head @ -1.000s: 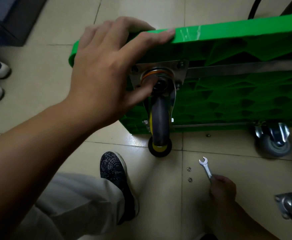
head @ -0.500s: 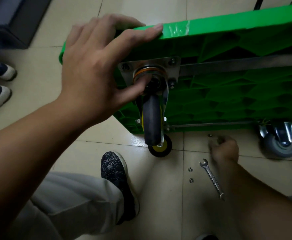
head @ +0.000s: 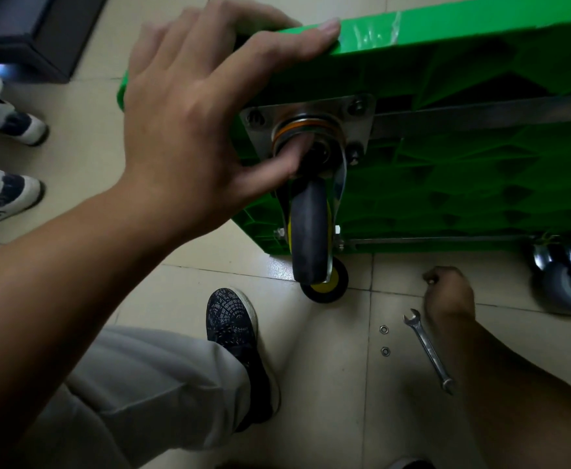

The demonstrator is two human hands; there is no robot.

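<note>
R hand [head: 448,292] sat curled on tiled floor [head: 328,384], contents unclear; silver open-end wrench [head: 429,352] lay just wrist-side, axis along forearm [head: 521,394]. L hand [head: 189,130] gripped green plastic cart deck [head: 480,22].

whether the right hand [head: 448,294] pinches anything is hidden under its curled fingers [head: 429,275]; the green cart [head: 480,184] is cropped.

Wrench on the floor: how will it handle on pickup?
The wrench looks solid metal: probably stiff, heavy for its size. Lying flat on glossy tile, it would likely slide if pushed, not roll. Thin shaft may be awkward to pinch.
</note>
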